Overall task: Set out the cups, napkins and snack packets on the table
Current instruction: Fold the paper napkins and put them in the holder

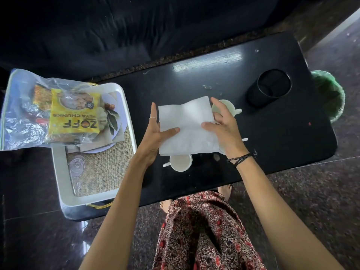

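both hands held a white napkin (187, 125) spread flat above the middle of the black desk (272, 137). the left hand (153, 137) gripped its left edge, thumb on top and the other fingers (153, 112) running up along the edge or underneath. the right hand (224, 125) pinched the right edge, thumb pressed on top and fingers curled behind, so both sets of fingers were clamped on the napkin rather than apart. it looked like more than one layer, but i could not tell how many.

the napkin's longer side ran roughly near to far, tilted a little to the right at its far end. it hung between the two hands, about equally close to each, so neither had the advantage.

a white cup (180, 162) stood on the desk just below the napkin's near edge, handle pointing left. a second cup (229, 108) sat at the far right corner, partly hidden by the right hand, handle pointing right. what mattered most, i judged, was that the napkin lay directly over the gap between these cups, so lowering it would need a sideways shift to land beside one.

the snack packet (75, 114), yellow, was still in a clear bag (21, 106) resting on the white tray (128, 106) at the left, not yet set out.
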`<action>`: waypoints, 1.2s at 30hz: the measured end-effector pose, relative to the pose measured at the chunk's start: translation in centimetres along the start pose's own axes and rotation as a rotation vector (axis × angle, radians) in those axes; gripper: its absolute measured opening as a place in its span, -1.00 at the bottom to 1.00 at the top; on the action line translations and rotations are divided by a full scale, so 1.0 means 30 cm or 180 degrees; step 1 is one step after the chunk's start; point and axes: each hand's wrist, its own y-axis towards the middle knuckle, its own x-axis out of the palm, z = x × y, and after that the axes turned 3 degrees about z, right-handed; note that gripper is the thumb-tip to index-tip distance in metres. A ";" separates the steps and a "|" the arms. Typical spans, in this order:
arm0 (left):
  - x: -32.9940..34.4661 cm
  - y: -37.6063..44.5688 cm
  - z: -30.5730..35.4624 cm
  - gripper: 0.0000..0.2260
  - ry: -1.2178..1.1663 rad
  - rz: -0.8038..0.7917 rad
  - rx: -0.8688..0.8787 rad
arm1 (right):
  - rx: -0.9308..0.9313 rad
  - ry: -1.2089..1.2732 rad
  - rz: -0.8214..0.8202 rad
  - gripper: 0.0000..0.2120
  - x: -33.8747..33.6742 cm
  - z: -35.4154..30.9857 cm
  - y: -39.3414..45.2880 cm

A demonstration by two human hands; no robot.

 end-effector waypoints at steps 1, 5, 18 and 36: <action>0.003 0.001 0.001 -0.21 0.0004 -0.0010 0.0034 | 0.0079 0.0079 0.0027 -0.38 -0.002 -0.002 -0.001; 0.009 -0.002 0.006 -0.50 -0.0060 0.0065 0.0135 | 0.0359 0.0196 -0.0074 -0.40 -0.020 -0.010 -0.004; -0.004 0.000 -0.022 -0.21 0.0113 0.0209 -0.0239 | -0.0393 -0.0949 0.0321 -0.65 -0.009 0.024 -0.015; 0.052 -0.030 0.042 -0.12 0.2511 0.0134 0.0383 | -0.0763 -0.2646 -0.0424 -0.60 0.025 0.002 -0.028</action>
